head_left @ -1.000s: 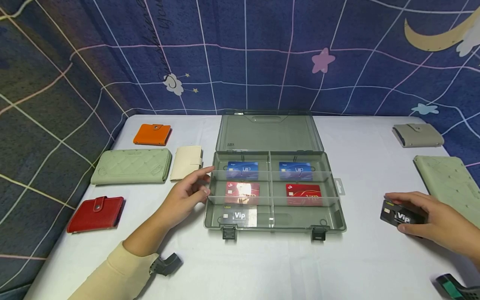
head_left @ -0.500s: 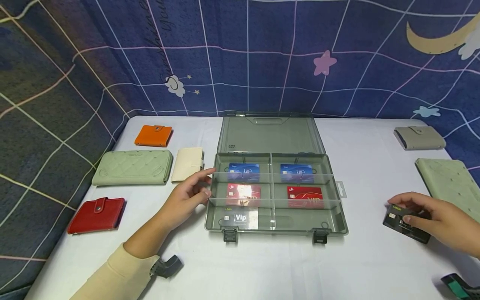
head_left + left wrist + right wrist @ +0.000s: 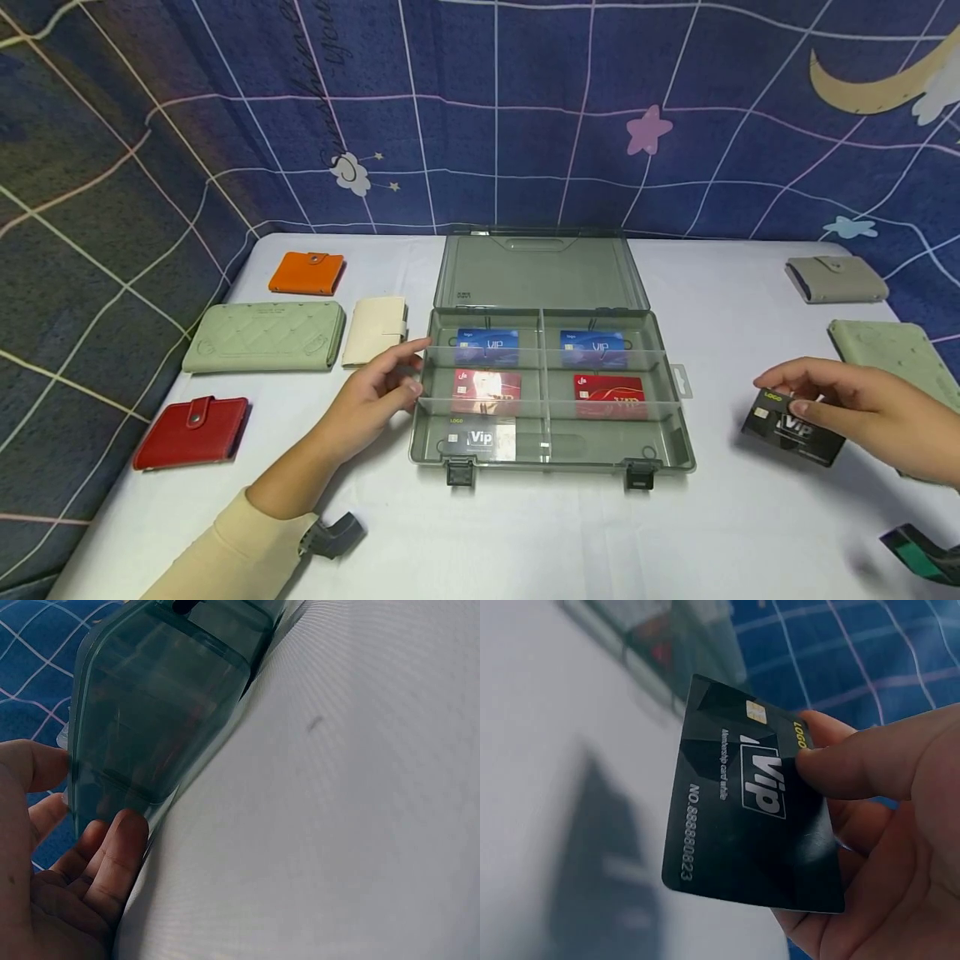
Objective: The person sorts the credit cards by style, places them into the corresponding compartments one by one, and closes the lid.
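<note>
A black VIP card (image 3: 793, 437) is pinched by my right hand (image 3: 873, 408), raised over the white table to the right of the box. In the right wrist view the thumb lies on the face of the card (image 3: 735, 802), with fingers behind it. My left hand (image 3: 375, 393) touches the left side of the clear grey divided box (image 3: 581, 465), its fingers loosely bent against the wall. Inside, blue cards (image 3: 487, 343) lie in both back compartments, red cards (image 3: 609, 395) in both middle ones. Another black card (image 3: 480, 437) lies front left.
The box's lid (image 3: 540, 271) stands open at the back. On the left are an orange wallet (image 3: 306, 272), a long green wallet (image 3: 262, 337), a cream wallet (image 3: 373, 329) and a red wallet (image 3: 191, 433). Grey (image 3: 836, 278) and green (image 3: 892, 350) wallets lie right.
My right hand has lifted the black card off the table area by the green wallet and moved it slightly left. The left hand stays at the box.
</note>
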`<control>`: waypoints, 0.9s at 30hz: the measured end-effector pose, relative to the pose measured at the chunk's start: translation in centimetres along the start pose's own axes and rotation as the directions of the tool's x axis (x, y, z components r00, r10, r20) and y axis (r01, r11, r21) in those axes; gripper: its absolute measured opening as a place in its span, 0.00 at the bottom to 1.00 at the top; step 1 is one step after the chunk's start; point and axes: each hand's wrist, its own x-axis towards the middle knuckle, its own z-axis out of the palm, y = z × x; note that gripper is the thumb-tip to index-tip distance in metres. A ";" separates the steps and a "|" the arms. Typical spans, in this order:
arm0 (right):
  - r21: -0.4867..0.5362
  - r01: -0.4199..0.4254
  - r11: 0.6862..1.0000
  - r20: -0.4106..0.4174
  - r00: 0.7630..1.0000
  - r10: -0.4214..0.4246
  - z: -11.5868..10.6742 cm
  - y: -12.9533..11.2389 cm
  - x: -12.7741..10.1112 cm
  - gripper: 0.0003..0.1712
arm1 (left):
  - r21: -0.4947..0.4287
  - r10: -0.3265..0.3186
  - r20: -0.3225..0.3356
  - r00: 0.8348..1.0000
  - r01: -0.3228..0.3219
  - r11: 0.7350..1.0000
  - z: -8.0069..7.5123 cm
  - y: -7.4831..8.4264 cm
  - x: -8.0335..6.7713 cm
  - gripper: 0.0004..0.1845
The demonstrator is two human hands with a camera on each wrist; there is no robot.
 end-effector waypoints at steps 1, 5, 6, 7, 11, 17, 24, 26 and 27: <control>0.002 -0.005 1.000 0.008 1.000 0.005 0.0 -0.7 0.3 0.23 | -0.001 0.002 0.001 1.000 -0.002 1.000 0.0 0.0 0.0 0.31; 0.035 0.038 0.999 0.050 0.998 -0.040 0.5 -3.4 1.8 0.22 | -0.005 0.010 0.004 1.000 -0.010 1.000 -0.1 0.0 0.0 0.31; 0.055 0.064 0.996 0.057 0.996 -0.067 0.7 -4.0 2.2 0.22 | -0.005 0.012 0.005 1.000 -0.012 1.000 -0.1 -0.1 0.1 0.31; 0.071 0.095 0.993 0.063 0.993 -0.100 0.9 -4.5 2.6 0.23 | -0.005 0.014 0.006 1.000 -0.014 1.000 -0.1 -0.1 0.1 0.30; 0.112 0.188 0.976 0.107 0.974 -0.200 1.7 -6.8 4.2 0.24 | -0.001 0.017 0.010 1.000 -0.017 1.000 -0.1 -0.2 0.0 0.30; 0.194 0.285 0.939 0.177 0.931 -0.319 2.5 -9.6 6.2 0.25 | -0.007 0.016 0.007 1.000 -0.016 1.000 0.0 -0.3 0.0 0.30; 0.245 0.322 0.915 0.234 0.896 -0.378 4.6 -11.1 8.0 0.23 | -0.009 0.018 0.003 1.000 -0.018 1.000 0.0 -0.3 0.1 0.30; 0.253 0.319 0.913 0.266 0.885 -0.383 5.1 -11.6 8.4 0.23 | -0.003 0.019 0.002 1.000 -0.019 1.000 0.0 -0.3 0.0 0.30; 0.253 0.320 0.913 0.281 0.879 -0.386 5.3 -11.9 8.5 0.24 | -0.001 0.019 0.001 1.000 -0.019 1.000 0.0 -0.4 0.0 0.30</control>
